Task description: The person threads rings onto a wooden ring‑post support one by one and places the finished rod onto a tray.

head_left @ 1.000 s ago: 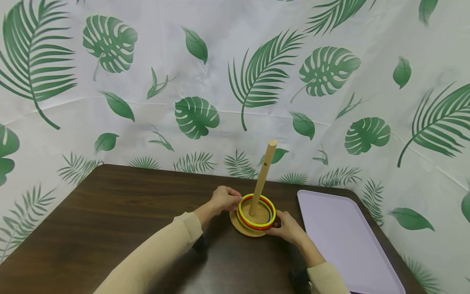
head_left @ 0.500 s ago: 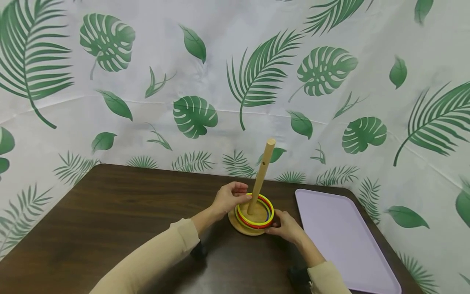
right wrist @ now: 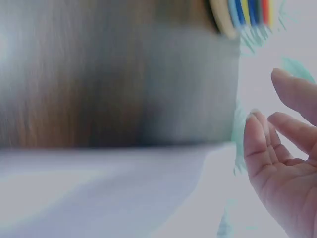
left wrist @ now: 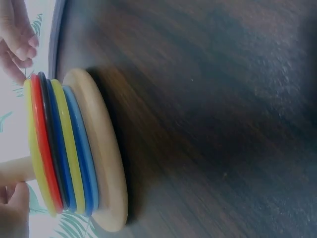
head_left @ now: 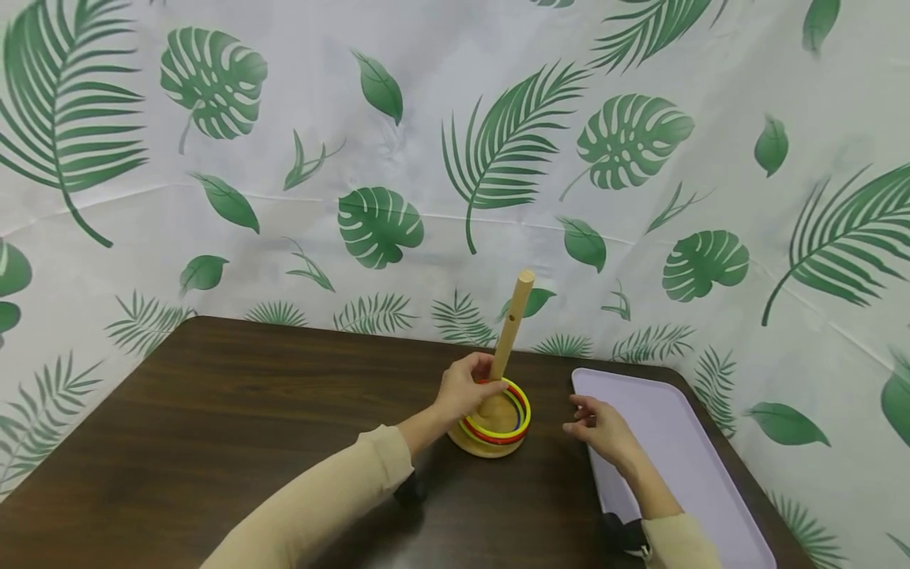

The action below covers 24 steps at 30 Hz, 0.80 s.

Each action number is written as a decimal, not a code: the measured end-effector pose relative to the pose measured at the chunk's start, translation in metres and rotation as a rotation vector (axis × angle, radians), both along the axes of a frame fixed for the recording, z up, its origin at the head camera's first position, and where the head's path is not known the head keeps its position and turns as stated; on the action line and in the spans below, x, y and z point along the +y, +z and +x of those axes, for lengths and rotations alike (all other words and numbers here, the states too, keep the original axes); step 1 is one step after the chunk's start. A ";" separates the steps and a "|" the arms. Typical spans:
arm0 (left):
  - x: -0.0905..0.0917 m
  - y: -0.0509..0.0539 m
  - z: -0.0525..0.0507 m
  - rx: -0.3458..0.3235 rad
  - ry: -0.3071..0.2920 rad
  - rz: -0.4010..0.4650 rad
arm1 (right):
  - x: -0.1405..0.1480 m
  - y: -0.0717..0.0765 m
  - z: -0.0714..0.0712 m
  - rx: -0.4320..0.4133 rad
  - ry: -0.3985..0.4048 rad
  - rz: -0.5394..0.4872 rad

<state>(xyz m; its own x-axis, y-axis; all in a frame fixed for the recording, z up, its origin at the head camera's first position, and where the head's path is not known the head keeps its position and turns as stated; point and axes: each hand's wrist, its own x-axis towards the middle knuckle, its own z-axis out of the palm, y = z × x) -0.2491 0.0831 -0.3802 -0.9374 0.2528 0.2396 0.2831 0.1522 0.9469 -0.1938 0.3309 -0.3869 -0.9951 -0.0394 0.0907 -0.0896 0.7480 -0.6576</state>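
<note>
A wooden ring stand, with a round base [left wrist: 110, 163] and an upright wooden post [head_left: 513, 316], is on the dark table. Several thin coloured rings [left wrist: 58, 148] lie stacked round the post's foot. A yellow ring [head_left: 522, 419] tops the stack, a red one beneath it. My left hand [head_left: 460, 389] holds the post just above the rings, thumb in front and fingers behind; the grip is partly hidden. To the right of the stand, my right hand [head_left: 610, 435] hangs in the air with loosely bent fingers, holding nothing.
A pale lilac tray [head_left: 682, 442] lies along the table's right side, partly under my right hand. The dark wooden table [head_left: 235, 411] extends to the left. A leaf-printed cloth [head_left: 298, 103] hangs behind it.
My right hand has let go of the rings and moved right, over the tray's edge. My left hand has shifted from the rings' left side onto the post. The stand stays put.
</note>
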 end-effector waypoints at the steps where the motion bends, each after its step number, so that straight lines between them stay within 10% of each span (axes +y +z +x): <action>1: 0.001 -0.001 0.000 0.016 0.009 -0.006 | 0.006 0.001 0.000 0.011 -0.013 0.006; 15: -0.003 -0.006 0.003 0.151 0.046 0.004 | 0.105 0.010 0.024 -0.002 -0.230 0.174; 24: -0.022 0.007 0.011 0.218 0.054 0.025 | 0.164 0.005 0.037 0.036 -0.270 0.274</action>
<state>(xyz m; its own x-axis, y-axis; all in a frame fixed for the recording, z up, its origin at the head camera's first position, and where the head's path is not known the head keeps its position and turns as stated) -0.2383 0.0614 -0.3729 -0.8748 0.1947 0.4436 0.4735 0.1498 0.8680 -0.1566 0.4949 -0.3821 -0.9693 0.1964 0.1482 0.1157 0.8953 -0.4302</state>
